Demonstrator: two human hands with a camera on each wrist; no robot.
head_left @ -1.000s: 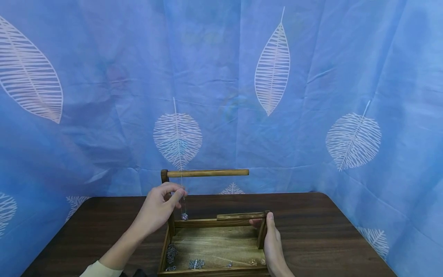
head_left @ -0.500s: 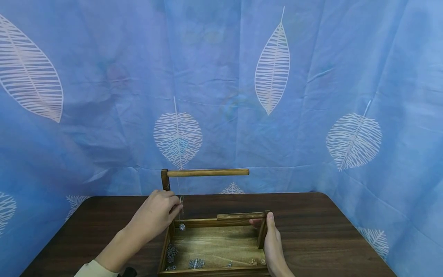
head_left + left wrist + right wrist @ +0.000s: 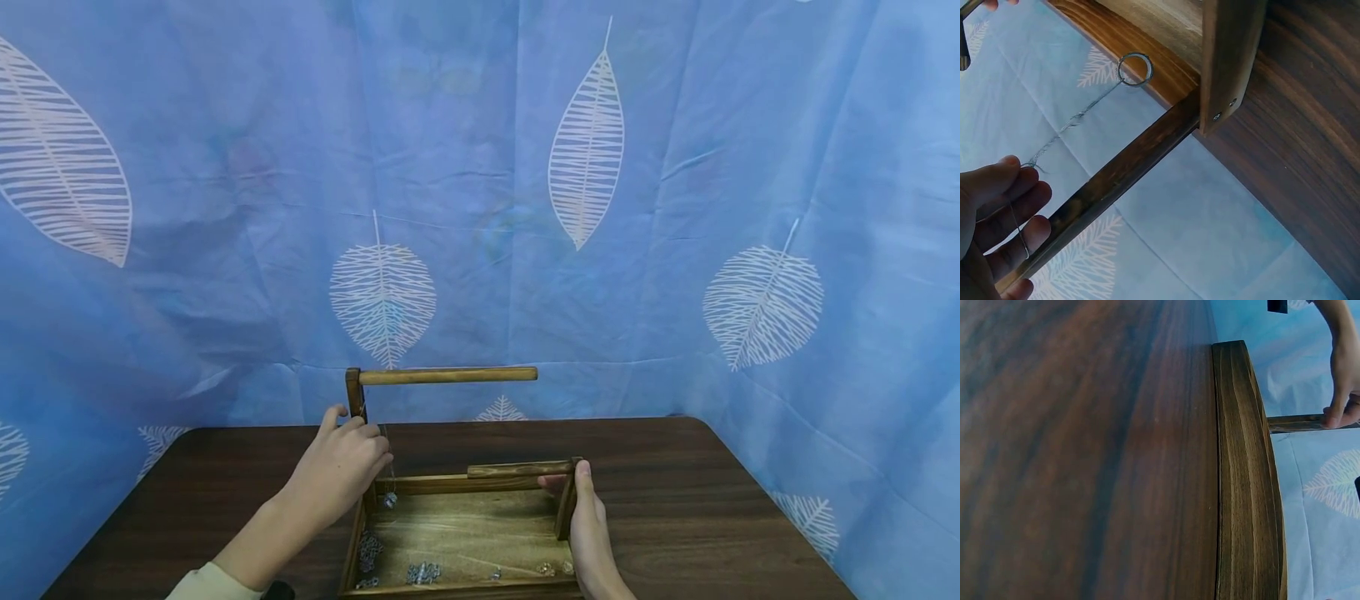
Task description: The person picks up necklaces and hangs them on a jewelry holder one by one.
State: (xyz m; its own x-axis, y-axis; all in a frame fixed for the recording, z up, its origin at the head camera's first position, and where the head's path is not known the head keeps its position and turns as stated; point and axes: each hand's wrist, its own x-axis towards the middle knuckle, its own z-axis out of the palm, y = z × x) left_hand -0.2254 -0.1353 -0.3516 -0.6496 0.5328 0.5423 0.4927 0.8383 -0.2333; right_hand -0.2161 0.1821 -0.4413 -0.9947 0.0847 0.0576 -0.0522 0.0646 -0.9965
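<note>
My left hand [image 3: 339, 468] is beside the left post [image 3: 354, 396] of a wooden jewelry stand, below its upper rod [image 3: 450, 376]. Between thumb and fingers it pinches a thin silver chain necklace [image 3: 1054, 139]. A ring-shaped pendant [image 3: 1135, 69] hangs from the chain in the left wrist view; in the head view a small pendant [image 3: 390, 500] dangles over the tray's left back corner. A fine strand lies across the curled fingers [image 3: 1029, 232]. My right hand [image 3: 594, 533] grips the short right post [image 3: 567, 504], thumb along its outer side; its other fingers are mostly hidden behind the post.
Along the tray's front rim [image 3: 461, 591] lie a dark chain heap [image 3: 369, 550], a silver cluster [image 3: 424, 572] and small gold pieces [image 3: 547, 569]. A lower rod [image 3: 517, 470] juts left from the right post. Behind the dark table [image 3: 697, 500] hangs a blue curtain [image 3: 480, 208].
My left hand has moved down and slightly left from just under the upper rod, its fingers turning away, with the pendant lowering toward the tray. The right hand stays on its post.
</note>
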